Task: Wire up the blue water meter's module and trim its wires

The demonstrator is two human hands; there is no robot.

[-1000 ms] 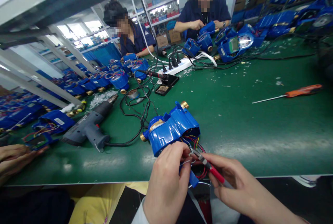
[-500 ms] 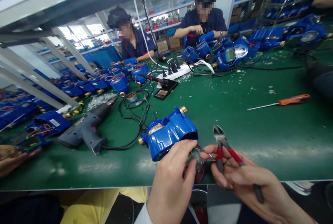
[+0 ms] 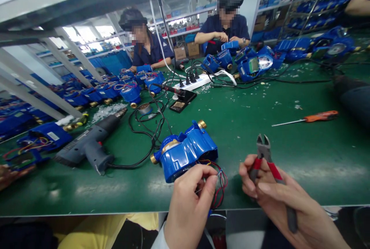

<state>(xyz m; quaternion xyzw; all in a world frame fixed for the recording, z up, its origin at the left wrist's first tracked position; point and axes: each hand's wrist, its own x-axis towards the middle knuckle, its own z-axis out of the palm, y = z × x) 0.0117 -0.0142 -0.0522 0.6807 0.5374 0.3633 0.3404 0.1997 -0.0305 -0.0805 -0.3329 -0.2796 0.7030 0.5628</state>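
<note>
A blue water meter [image 3: 187, 150] with brass pipe ends lies tilted on the green table, directly in front of me. Thin red, black and yellow wires [image 3: 222, 187] come out of its near side and hang toward the table edge. My left hand [image 3: 192, 199] pinches these wires between thumb and forefinger, close to the meter's housing. To the right, my right hand [image 3: 277, 195] is wrapped around diagonal cutters [image 3: 264, 152] with red and grey handles. Their jaws point up, slightly parted, and are apart from the wires.
A heat gun [image 3: 92, 141] lies left of the meter. Behind are a soldering iron on its stand [image 3: 185, 98], a white power strip [image 3: 196, 82] and trailing cables. An orange screwdriver [image 3: 320, 116] lies right. Co-workers [image 3: 225, 25] sit opposite; another person's hand [image 3: 14, 175] is far left.
My right hand has drawn away to the right from the wires with the cutters. My left thumb and forefinger have closed together on the wires.
</note>
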